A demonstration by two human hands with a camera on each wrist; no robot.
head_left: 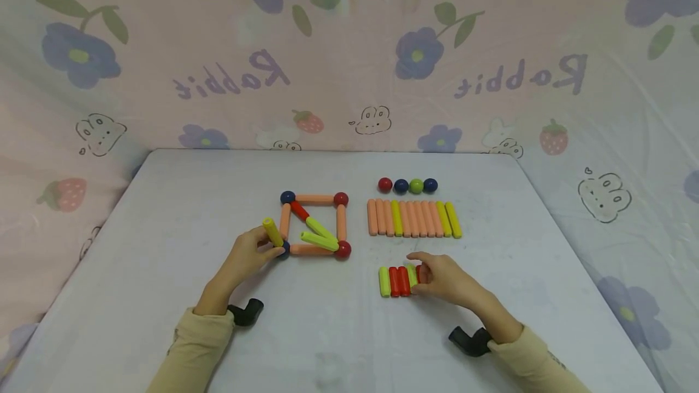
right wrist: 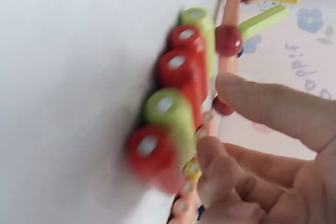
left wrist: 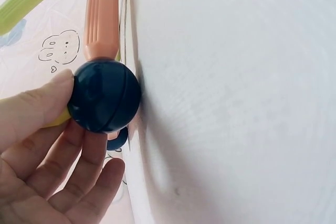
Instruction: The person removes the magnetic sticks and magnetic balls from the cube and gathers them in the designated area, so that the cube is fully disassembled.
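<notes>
My left hand [head_left: 252,253] grips the dark blue ball [left wrist: 104,96] at the near-left corner of a square of peach sticks, thumb and fingers around it. A yellow stick [head_left: 272,232] rises from that ball. Red balls [head_left: 343,250] form the right corners, another blue ball [head_left: 287,198] the far-left one. A red and green diagonal [head_left: 314,222] crosses the square, and a light green stick [head_left: 319,240] slants up from the near-right ball. My right hand [head_left: 445,278], thumb and fingers apart, hovers by a row of short sticks; its end red stick [right wrist: 152,153] is partly hidden in the head view.
Behind the short row lies a longer row of peach and yellow sticks [head_left: 415,219]. Several loose balls [head_left: 417,186] line up farther back. A printed cloth [head_left: 338,59] hangs behind the white table [head_left: 306,338]. Black wrist mounts [head_left: 471,342] sit at both sleeves.
</notes>
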